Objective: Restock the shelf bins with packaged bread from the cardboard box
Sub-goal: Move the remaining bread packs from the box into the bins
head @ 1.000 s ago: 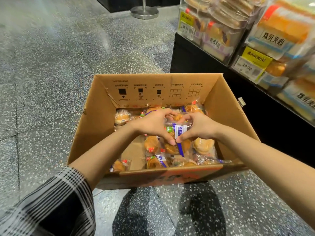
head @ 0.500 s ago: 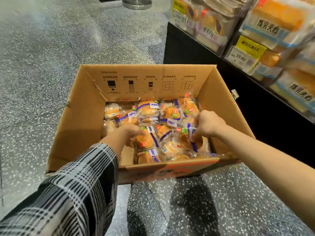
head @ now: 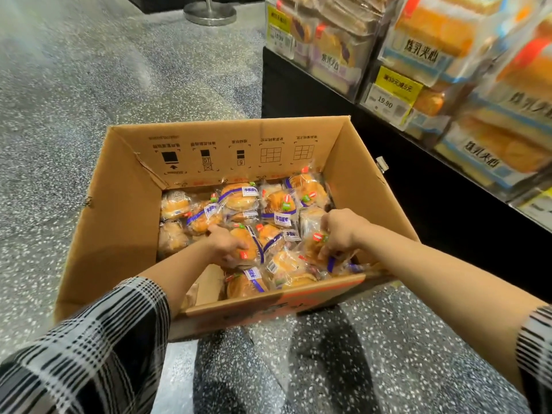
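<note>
So the hands have split up. A second ago both were bunched over one packet mid-box; now the left hand (head: pixel 227 249) curls around a bread packet (head: pixel 249 245) near the centre, and the right hand (head: pixel 336 234) pinches another packet (head: pixel 321 249) by the box's right wall. The cardboard box (head: pixel 119 228) sits on the floor, still pretty full. Looks like a two-at-once grab before heading to the shelf bins (head: pixel 418 64) on the right.

one cardboard box (head: pixel 125 222), two hands, two price tags
</note>
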`<action>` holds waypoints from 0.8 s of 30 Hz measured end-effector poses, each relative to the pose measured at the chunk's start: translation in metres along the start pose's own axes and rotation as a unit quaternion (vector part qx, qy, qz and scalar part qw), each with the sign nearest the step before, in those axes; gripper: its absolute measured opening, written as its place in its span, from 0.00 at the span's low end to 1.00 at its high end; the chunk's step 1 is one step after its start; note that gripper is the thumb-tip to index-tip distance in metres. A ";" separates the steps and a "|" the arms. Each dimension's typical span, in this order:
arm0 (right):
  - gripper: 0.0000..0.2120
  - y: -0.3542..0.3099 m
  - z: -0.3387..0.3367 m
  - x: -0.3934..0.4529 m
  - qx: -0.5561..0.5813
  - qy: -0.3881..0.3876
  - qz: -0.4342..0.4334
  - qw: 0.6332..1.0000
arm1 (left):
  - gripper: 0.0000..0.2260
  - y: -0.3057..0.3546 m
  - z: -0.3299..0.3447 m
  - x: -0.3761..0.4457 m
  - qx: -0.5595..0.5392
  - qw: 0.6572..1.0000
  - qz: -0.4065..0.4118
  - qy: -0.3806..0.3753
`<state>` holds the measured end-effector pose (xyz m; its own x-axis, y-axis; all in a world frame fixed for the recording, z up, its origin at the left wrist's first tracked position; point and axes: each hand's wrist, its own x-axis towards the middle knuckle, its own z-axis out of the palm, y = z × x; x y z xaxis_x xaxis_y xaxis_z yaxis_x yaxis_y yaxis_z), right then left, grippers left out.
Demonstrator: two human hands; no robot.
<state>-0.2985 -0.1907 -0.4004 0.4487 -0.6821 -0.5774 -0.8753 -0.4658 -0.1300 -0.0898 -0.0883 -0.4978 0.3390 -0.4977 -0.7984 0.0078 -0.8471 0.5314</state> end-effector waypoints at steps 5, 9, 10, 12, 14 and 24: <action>0.17 0.008 -0.021 -0.015 0.115 0.048 -0.007 0.992 | 0.11 0.022 -0.013 -0.034 0.013 0.995 0.073 0.069; 0.24 0.019 -0.040 -0.038 0.242 0.097 -0.015 0.965 | 0.11 0.039 -0.016 -0.073 -0.034 0.986 0.142 0.082; 0.25 0.022 -0.044 -0.046 0.267 0.113 -0.016 0.957 | 0.14 0.044 -0.015 -0.084 -0.035 0.981 0.172 0.082; 0.24 0.028 -0.053 -0.065 0.311 0.142 -0.021 0.940 | 0.16 0.056 -0.011 -0.105 -0.038 0.968 0.233 0.086; 0.20 0.038 -0.063 -0.087 0.364 0.172 -0.034 0.915 | 0.15 0.070 -0.005 -0.123 -0.031 0.950 0.297 0.088; 0.21 0.148 -0.095 -0.235 0.530 0.300 -0.017 0.793 | 0.30 0.163 0.089 -0.232 0.001 0.862 0.507 -0.023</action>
<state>-0.5167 -0.1531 -0.2080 0.2023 -0.9728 -0.1130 -0.3781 0.0288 -0.9253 -0.2510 -0.1279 -0.2512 0.1342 -0.9888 0.0659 -0.2718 0.0272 0.9620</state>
